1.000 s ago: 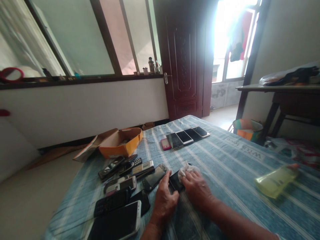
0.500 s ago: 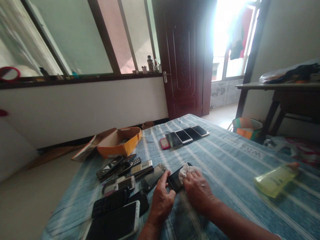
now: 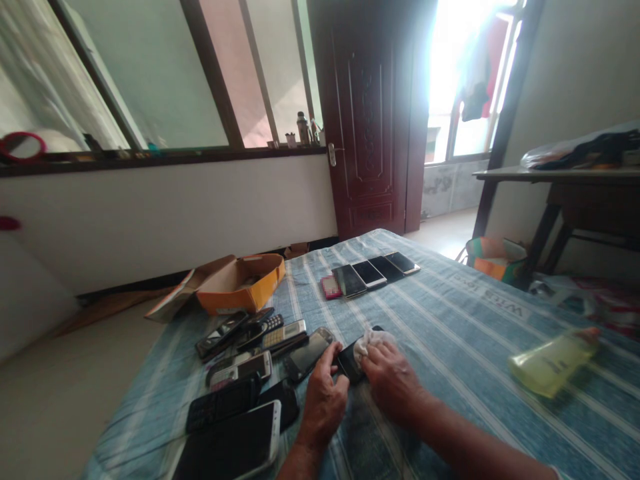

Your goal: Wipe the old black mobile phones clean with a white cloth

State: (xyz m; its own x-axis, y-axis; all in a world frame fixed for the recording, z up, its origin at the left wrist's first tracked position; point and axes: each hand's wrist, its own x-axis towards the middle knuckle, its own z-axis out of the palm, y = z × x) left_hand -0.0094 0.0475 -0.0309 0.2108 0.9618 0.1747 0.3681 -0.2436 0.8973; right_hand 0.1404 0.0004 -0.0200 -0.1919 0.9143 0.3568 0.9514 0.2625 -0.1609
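Closed on a bunched white cloth (image 3: 370, 339), the right hand (image 3: 393, 373) sits, in the head view, right of the lower centre of the frame, with the cloth lying over a dark phone (image 3: 350, 365). The phone is flat on the striped sheet (image 3: 480, 373), to the left of the knuckles and partly under the cloth. Its long axis runs aslant, from a near end at lower left to a far end at upper right, where a dark corner shows past the cloth; which end is its top cannot be told. The left hand (image 3: 325, 393) is nearer the lower-left end, thumb and forefinger set apart at that edge; whether they grip it or only brace it, I cannot tell. So the 2 hands sit toward opposite ends of the phone's length. Just left of the forefinger lies a grey-screened phone (image 3: 310, 355), slanted much the same way; a row of 4 phones (image 3: 370, 275) lies well apart, farther up the frame.
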